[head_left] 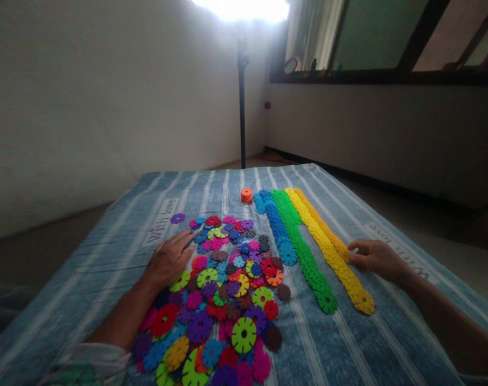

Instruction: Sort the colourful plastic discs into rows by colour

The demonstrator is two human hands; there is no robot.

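Observation:
My left hand [174, 257] rests at the left edge of a loose pile of notched plastic discs [207, 279] in many colours. Its fingers are stretched out and apart, with a small yellow edge showing by the fingertips. On the right, my right hand [368, 257] has thumb and fingers closed at the near end of a short row of darker yellow discs [322, 224], pinching the last disc. Beside it runs a longer row of yellow discs [328, 254]. Left of that lie overlapping rows of green discs [302, 249] and blue discs [275, 222].
A small stack of orange discs [246, 195] stands near the far edge, and a single purple disc [178, 218] lies left of the pile. The striped blue cloth [119, 257] covers the table. Behind it rises a lamp stand [242, 107].

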